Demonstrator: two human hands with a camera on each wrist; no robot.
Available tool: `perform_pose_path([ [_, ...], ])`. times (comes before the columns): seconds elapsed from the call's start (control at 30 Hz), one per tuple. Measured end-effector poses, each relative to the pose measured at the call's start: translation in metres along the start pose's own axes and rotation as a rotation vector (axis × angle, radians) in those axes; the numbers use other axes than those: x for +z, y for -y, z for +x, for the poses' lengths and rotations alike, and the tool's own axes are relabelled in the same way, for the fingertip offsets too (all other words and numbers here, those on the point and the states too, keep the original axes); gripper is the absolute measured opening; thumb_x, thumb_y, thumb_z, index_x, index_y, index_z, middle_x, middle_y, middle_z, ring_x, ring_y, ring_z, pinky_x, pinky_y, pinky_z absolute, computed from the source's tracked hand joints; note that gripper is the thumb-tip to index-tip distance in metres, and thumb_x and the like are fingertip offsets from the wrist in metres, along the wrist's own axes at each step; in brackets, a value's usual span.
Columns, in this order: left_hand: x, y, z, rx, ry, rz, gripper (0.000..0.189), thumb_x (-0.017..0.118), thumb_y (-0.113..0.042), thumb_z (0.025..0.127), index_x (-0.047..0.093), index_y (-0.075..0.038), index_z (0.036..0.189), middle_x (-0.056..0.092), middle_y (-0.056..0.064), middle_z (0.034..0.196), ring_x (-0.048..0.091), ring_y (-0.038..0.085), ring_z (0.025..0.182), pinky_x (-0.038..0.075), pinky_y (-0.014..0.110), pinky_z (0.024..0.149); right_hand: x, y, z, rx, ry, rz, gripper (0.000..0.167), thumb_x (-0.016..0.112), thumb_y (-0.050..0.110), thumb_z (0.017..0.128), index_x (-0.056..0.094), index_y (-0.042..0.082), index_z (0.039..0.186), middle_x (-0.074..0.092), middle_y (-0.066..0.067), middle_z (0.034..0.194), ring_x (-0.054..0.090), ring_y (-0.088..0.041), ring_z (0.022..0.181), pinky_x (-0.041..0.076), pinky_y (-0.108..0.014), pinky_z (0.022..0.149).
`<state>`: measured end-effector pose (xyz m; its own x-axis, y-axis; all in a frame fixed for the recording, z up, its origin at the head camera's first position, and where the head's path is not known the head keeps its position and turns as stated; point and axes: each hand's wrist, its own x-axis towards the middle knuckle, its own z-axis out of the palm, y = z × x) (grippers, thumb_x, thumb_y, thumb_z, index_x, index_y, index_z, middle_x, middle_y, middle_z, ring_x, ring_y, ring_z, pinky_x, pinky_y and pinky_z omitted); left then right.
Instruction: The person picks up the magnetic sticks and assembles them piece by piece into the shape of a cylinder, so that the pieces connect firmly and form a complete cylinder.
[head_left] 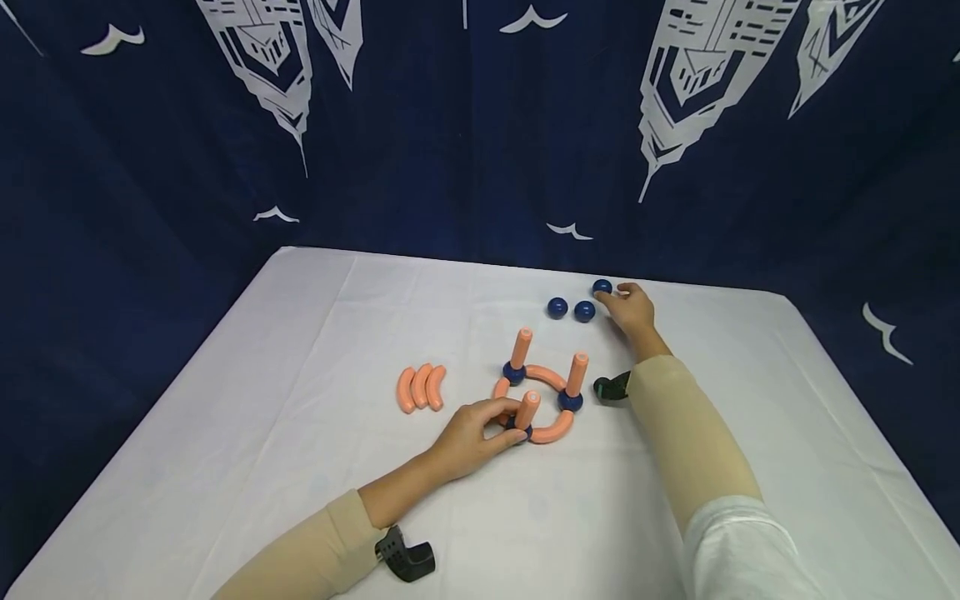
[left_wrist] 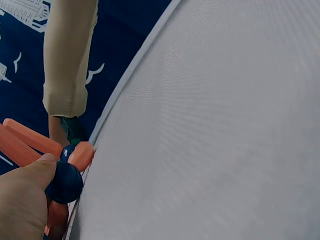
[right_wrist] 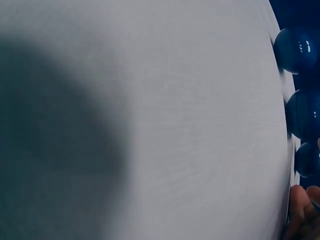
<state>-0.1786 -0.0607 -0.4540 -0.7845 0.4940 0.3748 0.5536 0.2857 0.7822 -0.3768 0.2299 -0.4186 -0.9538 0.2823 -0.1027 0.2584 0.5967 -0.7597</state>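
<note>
A ring of curved orange pieces (head_left: 553, 428) joined by blue balls lies on the table, with an orange rod (head_left: 522, 348) upright on each of three balls. My left hand (head_left: 468, 437) pinches the near blue ball (left_wrist: 65, 182) of this ring between thumb and fingers, at the foot of its rod. At the far edge, my right hand (head_left: 630, 312) reaches to a loose blue ball (head_left: 602, 287), its thumb at the ball and a finger standing off the ball's right side. Whether the thumb touches is unclear. Two more blue balls (head_left: 557, 308) sit just left of it.
Left of the ring, three loose curved orange pieces (head_left: 421, 387) lie side by side. A white cloth covers the table (head_left: 300, 433). Behind its far edge hangs a dark blue curtain (head_left: 450, 167) with white prints. Each forearm wears a dark wrist device (head_left: 405, 557).
</note>
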Motion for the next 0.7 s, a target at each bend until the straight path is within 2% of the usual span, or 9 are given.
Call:
perform_pose_path([
  [0.2, -0.002, 0.001, -0.001, 0.013, -0.025, -0.018, 0.031, 0.072, -0.017, 0.09, 0.066, -0.008, 0.119, 0.069, 0.001, 0.106, 0.062, 0.009, 0.093, 0.049, 0.026, 0.087, 0.006, 0.01, 0.005, -0.056, -0.006, -0.183, 0.073, 0.055, 0.046, 0.095, 0.036, -0.002, 0.147, 0.047, -0.027, 0.139, 0.043, -0.04, 0.128, 0.033, -0.047, 0.107],
  [0.4, -0.001, 0.002, 0.0, 0.007, -0.013, -0.022, 0.032, 0.071, -0.018, 0.09, 0.066, -0.009, 0.12, 0.069, 0.001, 0.106, 0.062, 0.009, 0.094, 0.049, 0.027, 0.087, 0.009, 0.011, 0.004, -0.073, -0.023, -0.275, 0.066, 0.054, 0.044, 0.096, 0.04, 0.003, 0.146, 0.047, -0.027, 0.137, 0.044, -0.041, 0.126, 0.035, -0.049, 0.104],
  [0.53, 0.0, 0.001, 0.001, 0.0, -0.002, -0.018, 0.032, 0.071, -0.019, 0.09, 0.066, -0.009, 0.12, 0.069, 0.0, 0.106, 0.062, 0.009, 0.093, 0.049, 0.027, 0.087, 0.006, 0.007, 0.003, -0.064, -0.043, -0.257, 0.061, 0.055, 0.042, 0.096, 0.045, 0.003, 0.142, 0.052, -0.024, 0.131, 0.048, -0.038, 0.12, 0.037, -0.047, 0.102],
  [0.7, 0.0, 0.001, 0.0, -0.002, -0.002, 0.0, 0.032, 0.071, -0.019, 0.09, 0.066, -0.009, 0.12, 0.069, 0.0, 0.106, 0.062, 0.009, 0.094, 0.049, 0.027, 0.087, 0.004, 0.004, 0.001, -0.046, -0.057, -0.144, 0.057, 0.054, 0.039, 0.094, 0.048, -0.001, 0.134, 0.055, -0.02, 0.119, 0.05, -0.032, 0.107, 0.04, -0.042, 0.094],
])
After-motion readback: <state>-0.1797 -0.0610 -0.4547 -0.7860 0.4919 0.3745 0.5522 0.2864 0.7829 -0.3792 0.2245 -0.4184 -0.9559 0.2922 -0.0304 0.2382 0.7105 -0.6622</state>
